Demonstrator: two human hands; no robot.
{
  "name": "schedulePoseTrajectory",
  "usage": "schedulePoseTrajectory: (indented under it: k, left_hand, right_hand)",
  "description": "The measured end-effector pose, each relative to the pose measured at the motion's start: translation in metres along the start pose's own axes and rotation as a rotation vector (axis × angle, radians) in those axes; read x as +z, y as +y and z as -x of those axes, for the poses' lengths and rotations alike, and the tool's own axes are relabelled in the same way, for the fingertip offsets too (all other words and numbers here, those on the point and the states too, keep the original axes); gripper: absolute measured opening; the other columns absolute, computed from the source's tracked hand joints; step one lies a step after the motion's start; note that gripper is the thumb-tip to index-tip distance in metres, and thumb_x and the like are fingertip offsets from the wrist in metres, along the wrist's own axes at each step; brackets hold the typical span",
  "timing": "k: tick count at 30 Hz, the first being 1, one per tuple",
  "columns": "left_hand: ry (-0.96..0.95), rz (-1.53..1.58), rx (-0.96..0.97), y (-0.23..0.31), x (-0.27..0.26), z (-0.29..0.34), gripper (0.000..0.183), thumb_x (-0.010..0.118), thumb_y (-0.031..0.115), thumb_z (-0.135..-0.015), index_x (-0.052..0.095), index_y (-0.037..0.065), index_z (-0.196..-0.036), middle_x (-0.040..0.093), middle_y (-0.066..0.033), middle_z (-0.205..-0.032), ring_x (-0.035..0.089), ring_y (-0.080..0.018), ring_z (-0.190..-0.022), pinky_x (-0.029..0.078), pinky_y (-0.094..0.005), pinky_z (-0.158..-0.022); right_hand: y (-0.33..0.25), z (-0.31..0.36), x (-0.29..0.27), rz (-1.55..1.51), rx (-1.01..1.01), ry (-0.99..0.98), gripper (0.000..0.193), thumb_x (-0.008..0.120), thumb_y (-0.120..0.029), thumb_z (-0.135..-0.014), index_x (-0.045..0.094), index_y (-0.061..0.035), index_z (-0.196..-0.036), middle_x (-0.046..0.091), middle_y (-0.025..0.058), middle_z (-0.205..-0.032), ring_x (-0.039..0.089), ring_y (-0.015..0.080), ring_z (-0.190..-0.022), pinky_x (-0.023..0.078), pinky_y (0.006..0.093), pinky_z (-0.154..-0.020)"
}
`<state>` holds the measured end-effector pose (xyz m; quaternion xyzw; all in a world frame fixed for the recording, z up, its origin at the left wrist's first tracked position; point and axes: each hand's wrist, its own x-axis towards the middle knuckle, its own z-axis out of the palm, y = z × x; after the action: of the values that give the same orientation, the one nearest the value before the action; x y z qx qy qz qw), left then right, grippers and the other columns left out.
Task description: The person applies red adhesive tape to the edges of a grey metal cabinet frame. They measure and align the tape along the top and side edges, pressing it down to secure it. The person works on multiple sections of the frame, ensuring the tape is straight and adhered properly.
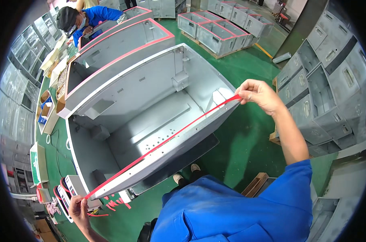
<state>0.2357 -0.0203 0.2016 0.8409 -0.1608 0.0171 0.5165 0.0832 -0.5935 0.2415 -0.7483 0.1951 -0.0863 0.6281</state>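
A long red strip of tape is stretched along the near rim of a grey metal cabinet shell, which lies with its open side up. My left hand pinches one end of the strip at the shell's near left corner. At the near right corner my right hand pinches the other end between thumb and fingers. The strip runs taut and straight between both hands, close over the rim; I cannot tell whether it touches all along. Small holes dot the shell's inside wall.
Another shell with a pink-red edged rim stands just beyond. A co-worker in blue leans over a further shell. Stacked grey cabinets line the right side. Red tape scraps hang near the left corner, beside white boxy devices.
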Motion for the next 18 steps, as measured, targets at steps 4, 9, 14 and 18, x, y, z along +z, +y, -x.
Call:
schedulePoseTrajectory:
  k: [4,9,14,18]
  left_hand:
    - [0.007,0.013,-0.006,0.002,-0.004,-0.005,0.014,0.063,0.010,-0.079,0.055,0.001,-0.072,0.044,0.0013,-0.068,0.032,-0.0019,-0.047,0.022,-0.0166,-0.042]
    - [-0.037,0.092,0.034,0.021,0.018,-0.012,0.015,0.063,0.015,-0.079,0.057,0.001,-0.076,0.045,0.0047,-0.061,0.035,-0.0008,-0.047,0.024,-0.0156,-0.041]
    - [0.063,0.284,-0.063,0.012,0.014,-0.017,0.014,0.064,0.010,-0.078,0.059,-0.002,-0.085,0.052,0.0002,-0.065,0.039,-0.0022,-0.048,0.026,-0.0150,-0.041]
    - [0.087,0.336,-0.096,0.007,0.008,-0.014,0.018,0.064,0.007,-0.077,0.057,-0.003,-0.091,0.055,-0.0021,-0.067,0.041,-0.0034,-0.046,0.027,-0.0153,-0.040]
  right_hand:
    - [0.029,-0.002,0.013,-0.390,0.068,-0.008,0.015,0.060,-0.016,-0.082,0.053,-0.0029,-0.084,0.059,0.0085,-0.087,0.058,0.0153,-0.077,0.048,0.0266,-0.070]
    - [0.039,-0.019,-0.003,0.012,-0.232,0.281,0.016,0.059,-0.018,-0.083,0.052,-0.0036,-0.086,0.057,0.0071,-0.085,0.056,0.0138,-0.076,0.047,0.0289,-0.072]
    - [0.031,-0.006,0.030,-0.481,-0.038,0.029,0.019,0.057,-0.017,-0.085,0.050,-0.0006,-0.090,0.057,0.0083,-0.080,0.059,0.0160,-0.074,0.051,0.0302,-0.070]
    - [0.041,-0.010,0.019,-0.230,-0.109,0.254,0.019,0.057,-0.019,-0.085,0.050,-0.0021,-0.088,0.055,0.0063,-0.084,0.058,0.0148,-0.077,0.049,0.0273,-0.070]
